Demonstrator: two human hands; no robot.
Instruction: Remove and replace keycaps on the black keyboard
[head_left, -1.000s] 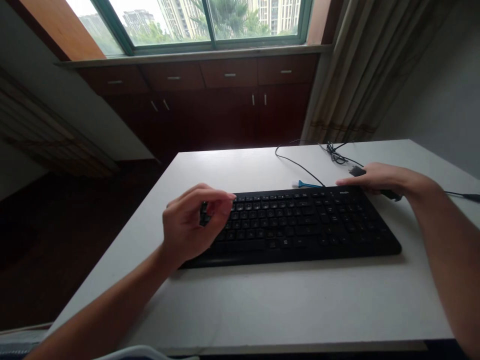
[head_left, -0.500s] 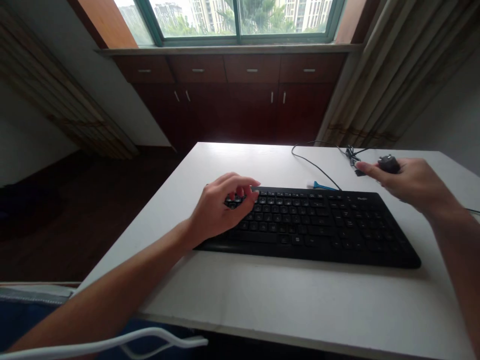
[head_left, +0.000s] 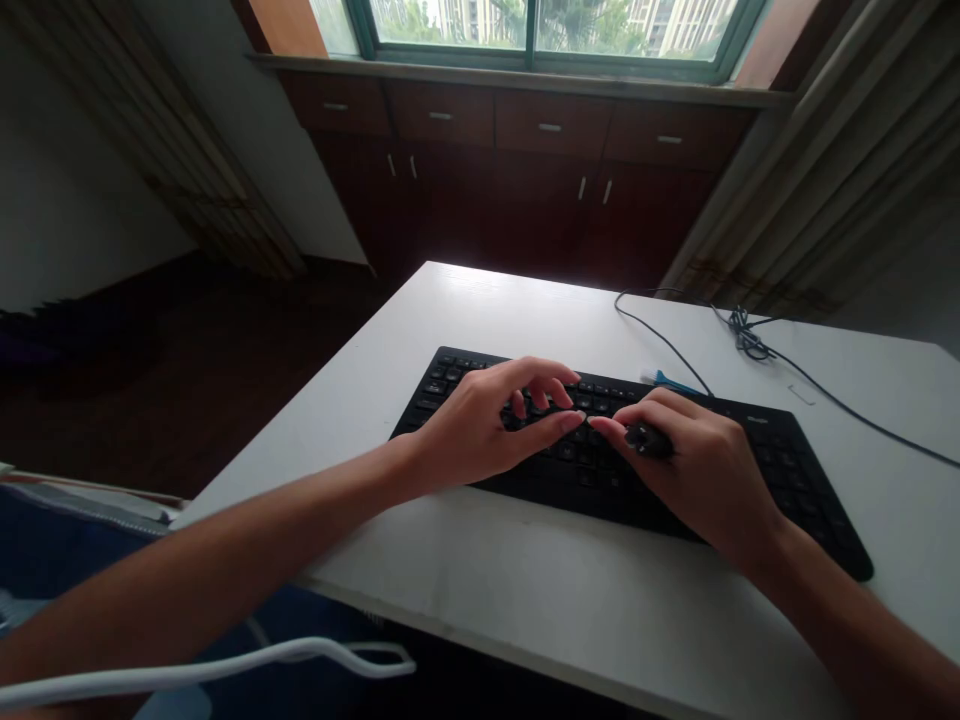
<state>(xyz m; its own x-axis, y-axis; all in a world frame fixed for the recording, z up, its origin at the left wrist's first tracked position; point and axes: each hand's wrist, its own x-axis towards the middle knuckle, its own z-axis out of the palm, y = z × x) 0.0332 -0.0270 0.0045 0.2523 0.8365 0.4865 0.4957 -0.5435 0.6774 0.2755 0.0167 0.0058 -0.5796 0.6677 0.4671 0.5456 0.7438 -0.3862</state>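
Note:
A black full-size keyboard [head_left: 555,470] lies across the white table under both hands. My left hand [head_left: 510,415] hovers over its left and middle keys, fingers curved and apart, with nothing visible in them. My right hand [head_left: 697,460] is closed around a small black object [head_left: 649,440] with a rounded end and shiny bits on it; its kind is hard to make out. The right thumb tip points at the left thumb tip, close by. Behind the keyboard's back edge lies a small blue brush [head_left: 667,380] with pale bristles, partly hidden.
A black cable [head_left: 862,400] with a bundled knot [head_left: 746,335] runs over the back right of the white table [head_left: 510,300]. A thin bent wire-like piece [head_left: 801,393] lies near it. White tubing [head_left: 247,660] crosses the lower left. Dark red cabinets [head_left: 480,200] stand beyond.
My right hand has moved left and nearer, from beside the cable bundle to over the keyboard, keeping the black object. My left hand has shifted right along the keys. The view has turned slightly.

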